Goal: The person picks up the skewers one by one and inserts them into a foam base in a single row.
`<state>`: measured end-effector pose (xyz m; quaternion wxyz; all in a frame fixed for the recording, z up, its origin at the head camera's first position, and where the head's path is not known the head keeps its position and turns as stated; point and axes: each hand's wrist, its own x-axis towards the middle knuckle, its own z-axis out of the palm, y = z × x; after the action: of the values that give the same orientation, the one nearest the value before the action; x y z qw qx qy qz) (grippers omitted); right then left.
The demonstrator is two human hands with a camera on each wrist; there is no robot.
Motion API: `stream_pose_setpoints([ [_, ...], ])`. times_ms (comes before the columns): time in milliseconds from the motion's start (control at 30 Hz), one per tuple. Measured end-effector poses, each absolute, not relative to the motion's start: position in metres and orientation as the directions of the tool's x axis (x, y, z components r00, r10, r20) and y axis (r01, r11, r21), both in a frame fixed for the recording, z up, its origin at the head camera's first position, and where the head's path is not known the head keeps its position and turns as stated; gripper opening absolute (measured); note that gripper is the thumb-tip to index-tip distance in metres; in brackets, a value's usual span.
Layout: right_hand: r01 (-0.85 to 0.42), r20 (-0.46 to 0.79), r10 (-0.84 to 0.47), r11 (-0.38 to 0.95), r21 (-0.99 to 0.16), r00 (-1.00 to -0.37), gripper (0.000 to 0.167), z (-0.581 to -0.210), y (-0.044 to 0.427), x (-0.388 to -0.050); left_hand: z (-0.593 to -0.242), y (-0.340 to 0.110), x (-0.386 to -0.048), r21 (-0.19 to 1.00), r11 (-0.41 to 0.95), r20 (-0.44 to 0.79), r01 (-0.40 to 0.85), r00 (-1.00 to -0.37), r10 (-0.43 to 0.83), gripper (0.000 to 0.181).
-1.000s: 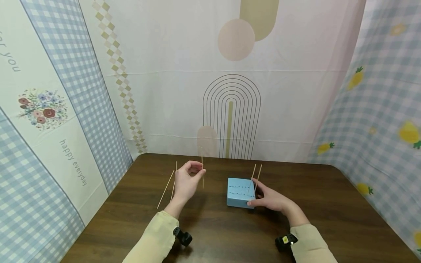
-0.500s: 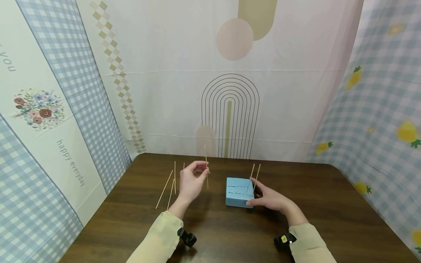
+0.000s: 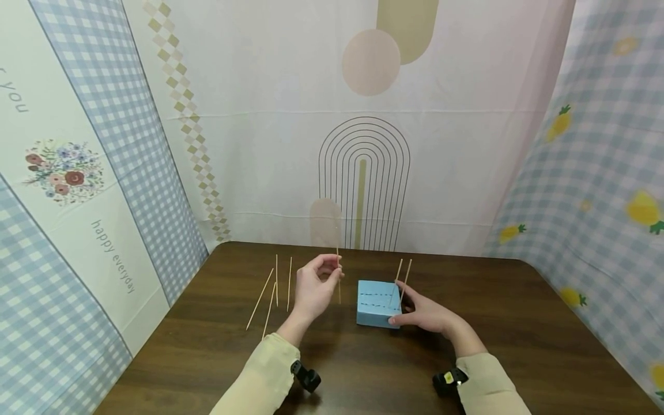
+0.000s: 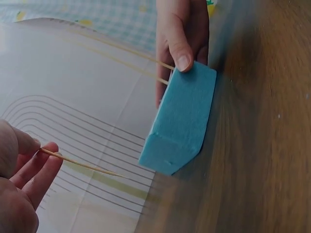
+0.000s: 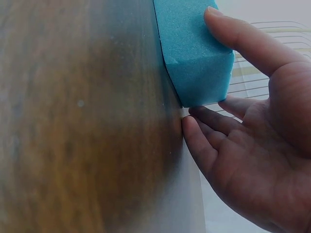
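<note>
Head view: high, set back, faces forward and down over table (image 3: 373, 369); widest. Left wrist view: close, rolled sideways, looks past left hand (image 3: 315, 289) to blue block (image 4: 182, 116) and right hand (image 4: 177, 39). Right wrist view: rolled, low, nearest blue block. All three share blue block, right hand.

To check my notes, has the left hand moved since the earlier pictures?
Yes. Judged against the printed arch in the head view, the left hand has moved to the right, nearer to the blue block.
</note>
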<state>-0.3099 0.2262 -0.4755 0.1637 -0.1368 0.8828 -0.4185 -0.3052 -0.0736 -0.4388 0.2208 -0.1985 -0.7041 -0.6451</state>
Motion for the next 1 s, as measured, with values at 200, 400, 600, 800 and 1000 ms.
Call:
stream_pose_setpoints([
  [200,-0.105,-0.175,-0.381,0.611,-0.784,-0.908,0.112,-0.475,0.226,-0.310,-0.439,-0.064,-0.304,0.815,0.073,0.577,0.575,-0.817,0.003,0.022],
  [400,-0.108,-0.171,-0.383,0.606,-0.788,-0.908,0.113,-0.475,0.226,-0.310,-0.438,-0.056,-0.304,0.821,0.069,0.569,0.567,-0.823,0.005,0.019],
  [600,-0.101,-0.176,-0.375,0.613,-0.784,-0.910,0.113,-0.476,0.226,-0.310,-0.439,-0.049,-0.303,0.823,0.079,0.563,0.562,-0.826,0.016,0.019],
  [800,-0.093,-0.176,-0.368,0.607,-0.789,-0.913,0.112,-0.475,0.227,-0.309,-0.435,-0.039,-0.302,0.815,0.061,0.576,0.576,-0.817,0.020,0.019],
  [1000,-0.100,-0.176,-0.374,0.611,-0.786,-0.911,0.112,-0.474,0.225,-0.309,-0.435,-0.031,-0.301,0.836,0.014,0.548,0.549,-0.836,0.023,0.020],
])
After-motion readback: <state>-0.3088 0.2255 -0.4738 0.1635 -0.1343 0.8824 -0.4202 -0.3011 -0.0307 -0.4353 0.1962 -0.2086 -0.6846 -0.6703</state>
